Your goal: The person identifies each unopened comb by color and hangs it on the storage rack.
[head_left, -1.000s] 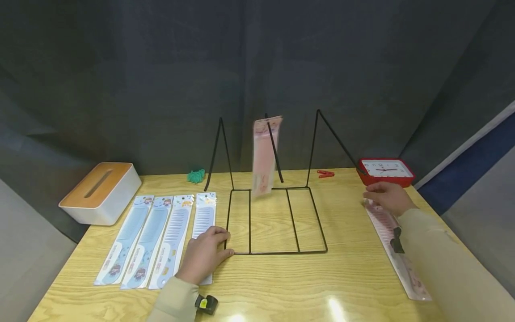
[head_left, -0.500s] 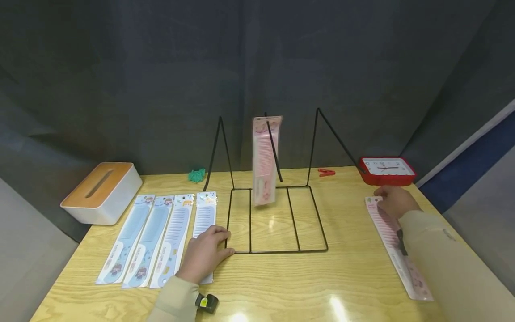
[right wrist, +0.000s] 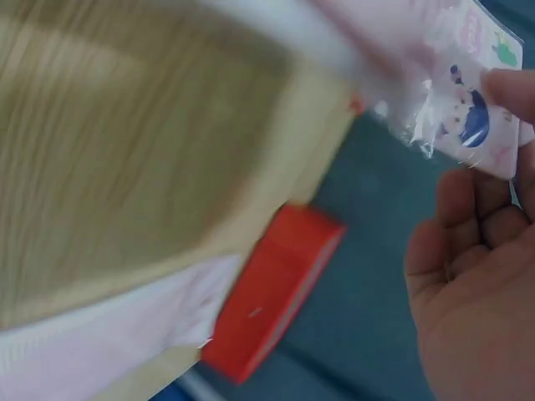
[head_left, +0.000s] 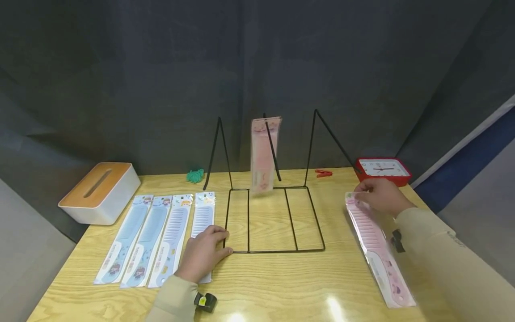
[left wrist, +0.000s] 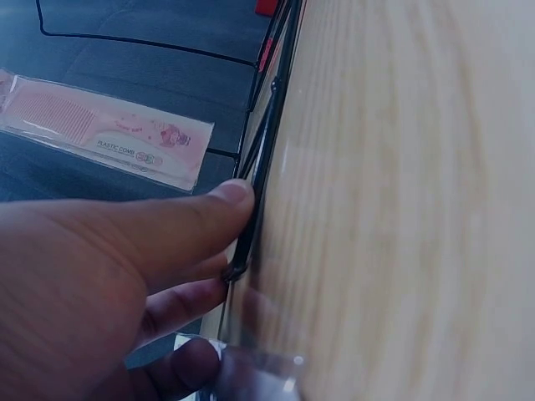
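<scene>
My right hand (head_left: pixel 382 194) pinches the top end of a pink packaged comb (head_left: pixel 374 241), thumb and fingers on its card in the right wrist view. The package slants down toward the front right. My left hand (head_left: pixel 205 252) grips the front left corner of a black wire rack (head_left: pixel 277 252), its thumb (left wrist: pixel 230 192) against the wire. From the rack's middle hook hangs another pink packaged comb (head_left: pixel 257 152). The left and right hooks are bare. One more pink comb package (right wrist: pixel 125 334) lies on the table in the right wrist view, hidden behind the right arm in the head view.
Several blue packaged combs (head_left: pixel 150 237) lie side by side at left, the rightmost partly under the left hand. A white tissue box (head_left: pixel 102 197) with a wooden lid stands behind them. At the back are green string (head_left: pixel 195 175), a red clip (head_left: pixel 323 173) and a red clock (head_left: pixel 384 170).
My right hand has taken hold of the pink packaged comb and moved it left, raising its top end. The hanging package sways slightly. My left hand stays at the rack's corner.
</scene>
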`<action>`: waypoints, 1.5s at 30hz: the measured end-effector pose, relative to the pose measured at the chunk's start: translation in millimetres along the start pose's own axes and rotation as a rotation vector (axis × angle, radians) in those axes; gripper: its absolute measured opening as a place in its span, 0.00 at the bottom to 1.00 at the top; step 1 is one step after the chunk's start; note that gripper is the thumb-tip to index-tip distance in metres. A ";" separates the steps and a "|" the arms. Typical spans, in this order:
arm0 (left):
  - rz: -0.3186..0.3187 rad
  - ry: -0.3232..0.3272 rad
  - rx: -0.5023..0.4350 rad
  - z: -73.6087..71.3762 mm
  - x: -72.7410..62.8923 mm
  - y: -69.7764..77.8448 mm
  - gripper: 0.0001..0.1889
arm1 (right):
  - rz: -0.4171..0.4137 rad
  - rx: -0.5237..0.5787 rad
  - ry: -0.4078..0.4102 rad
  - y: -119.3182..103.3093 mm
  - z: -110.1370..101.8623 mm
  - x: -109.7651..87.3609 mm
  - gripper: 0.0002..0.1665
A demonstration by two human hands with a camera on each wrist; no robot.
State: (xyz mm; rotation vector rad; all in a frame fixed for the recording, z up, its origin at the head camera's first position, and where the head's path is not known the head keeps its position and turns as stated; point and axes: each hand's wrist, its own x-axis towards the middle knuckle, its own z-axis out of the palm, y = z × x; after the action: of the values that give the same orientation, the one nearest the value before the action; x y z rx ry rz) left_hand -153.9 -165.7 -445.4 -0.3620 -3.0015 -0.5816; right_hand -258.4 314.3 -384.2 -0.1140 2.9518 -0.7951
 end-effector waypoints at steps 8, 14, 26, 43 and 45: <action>-0.008 0.005 -0.005 2.3 -0.4 -1.5 0.23 | -0.180 0.156 0.014 -65.9 8.7 -31.8 0.10; 0.001 0.014 -0.008 2.8 -0.4 -3.0 0.23 | -0.355 0.279 0.081 -118.9 14.0 -58.5 0.06; -0.002 0.009 -0.013 1.7 -0.2 -3.6 0.23 | -0.796 0.464 0.285 -214.1 9.4 -103.1 0.12; 0.006 0.018 -0.025 2.0 -0.6 -3.5 0.23 | -0.669 0.540 0.319 -244.7 4.5 -102.4 0.04; 0.005 0.022 -0.026 1.6 -1.1 -3.3 0.23 | -0.672 0.546 0.318 -243.8 5.6 -102.2 0.04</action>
State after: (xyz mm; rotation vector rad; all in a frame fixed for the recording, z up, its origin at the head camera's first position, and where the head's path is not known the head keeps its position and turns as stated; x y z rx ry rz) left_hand -153.7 -168.3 -448.2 -0.3629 -2.9737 -0.6203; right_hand -144.0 110.8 -260.0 -1.0552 2.8223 -1.8087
